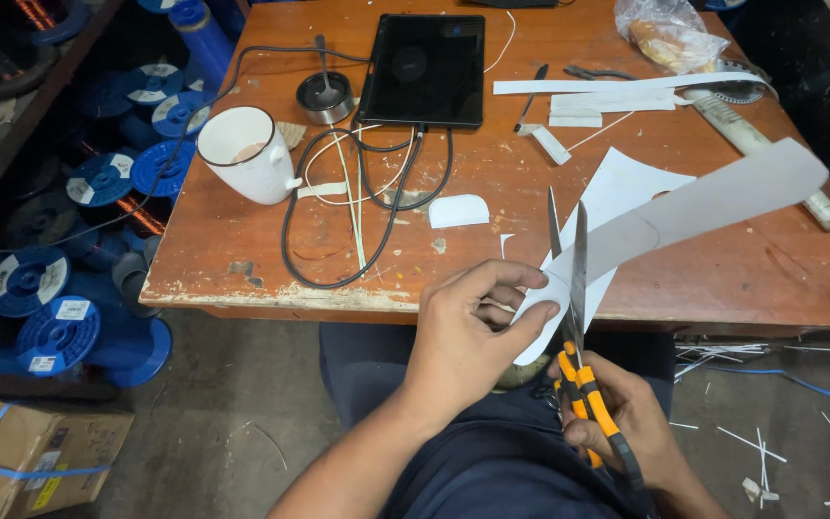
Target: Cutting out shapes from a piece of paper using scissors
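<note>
Cutting step in hand: left hand (468, 332) fingers pinched on rounded end of a long white paper strip (694, 207), held in the air over the near desk (271, 259) edge; right hand (626, 423) clamped on orange-black scissors (573, 317), blades slightly apart at the strip. Next move likely needs steady feed of paper into the blades. Open room above lap; white mug (242, 154), black cables (338, 211), tablet (425, 67) well apart

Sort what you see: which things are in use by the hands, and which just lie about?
In use: left hand, right hand, scissors, white strip.
Lying about: mug, tablet, black cable, plastic bag, blue spools.
</note>
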